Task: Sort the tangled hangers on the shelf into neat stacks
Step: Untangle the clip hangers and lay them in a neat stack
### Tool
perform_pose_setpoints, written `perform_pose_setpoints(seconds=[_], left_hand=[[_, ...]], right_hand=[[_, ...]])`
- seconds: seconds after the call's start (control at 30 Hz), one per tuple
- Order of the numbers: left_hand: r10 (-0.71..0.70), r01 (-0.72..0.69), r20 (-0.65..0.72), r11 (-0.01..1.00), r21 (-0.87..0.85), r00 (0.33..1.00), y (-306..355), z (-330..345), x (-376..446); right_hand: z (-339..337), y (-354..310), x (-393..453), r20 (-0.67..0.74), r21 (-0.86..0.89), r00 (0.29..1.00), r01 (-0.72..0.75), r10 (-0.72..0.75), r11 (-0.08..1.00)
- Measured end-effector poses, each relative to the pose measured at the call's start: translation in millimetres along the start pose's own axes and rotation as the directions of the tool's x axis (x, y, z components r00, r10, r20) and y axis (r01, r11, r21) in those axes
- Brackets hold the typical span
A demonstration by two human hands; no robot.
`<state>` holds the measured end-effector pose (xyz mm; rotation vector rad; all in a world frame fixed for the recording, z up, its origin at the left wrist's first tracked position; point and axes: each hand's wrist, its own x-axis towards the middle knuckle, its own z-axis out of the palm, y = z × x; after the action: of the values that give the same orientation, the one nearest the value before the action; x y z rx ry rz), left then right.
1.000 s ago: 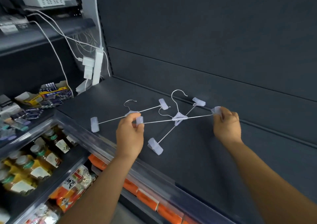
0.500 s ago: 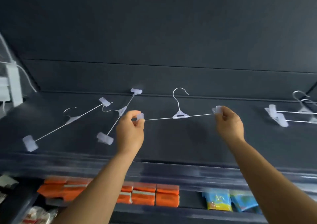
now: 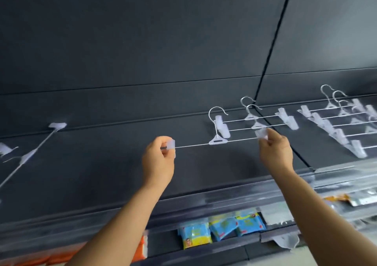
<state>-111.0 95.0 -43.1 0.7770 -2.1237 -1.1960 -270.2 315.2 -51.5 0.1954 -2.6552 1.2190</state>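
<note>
I hold one clear clip hanger (image 3: 217, 141) level above the dark shelf (image 3: 102, 163). My left hand (image 3: 158, 161) pinches its left clip and my right hand (image 3: 275, 150) pinches its right clip. Just behind it lies a small stack of two hangers (image 3: 256, 123), bars parallel, hooks pointing to the back wall. A bigger stack of several hangers (image 3: 342, 125) lies further right. At the far left loose hangers (image 3: 30, 155) lie crossed at an angle.
A clear plastic lip (image 3: 224, 190) runs along the shelf's front edge. Below it a lower shelf holds blue and yellow packets (image 3: 222, 229) and orange packs (image 3: 142, 247). A dark back wall (image 3: 163, 41) rises behind the shelf, with a vertical seam at the right.
Both hands have carried the hanger to the right along the shelf, away from the crossed hangers, and it now hangs just in front of the two-hanger stack. The view has swung right.
</note>
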Motion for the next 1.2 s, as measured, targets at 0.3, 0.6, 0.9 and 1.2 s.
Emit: perform_pose_setpoints(seconds=[0.3, 0.6, 0.9, 1.2], left_hand=[[-0.112, 0.112, -0.010, 0.994, 0.008, 0.994, 60, 120, -15], [-0.131, 0.131, -0.015, 0.991, 0.041, 0.991, 72, 172, -8], [-0.103, 0.106, -0.027, 0.985, 0.135, 0.994, 66, 179, 3], [-0.090, 0.095, -0.037, 0.984, 0.148, 0.995, 61, 179, 1]], right_hand=[[-69, 85, 74, 0.055, 0.071, 0.995, -0.086, 0.082, 0.994], [-74, 114, 120, 0.082, 0.107, 0.980, -0.190, 0.182, 0.976], [-72, 117, 129, 0.080, 0.085, 0.982, -0.176, 0.169, 0.981], [-70, 123, 130, 0.082, 0.056, 0.989, -0.131, 0.126, 0.990]])
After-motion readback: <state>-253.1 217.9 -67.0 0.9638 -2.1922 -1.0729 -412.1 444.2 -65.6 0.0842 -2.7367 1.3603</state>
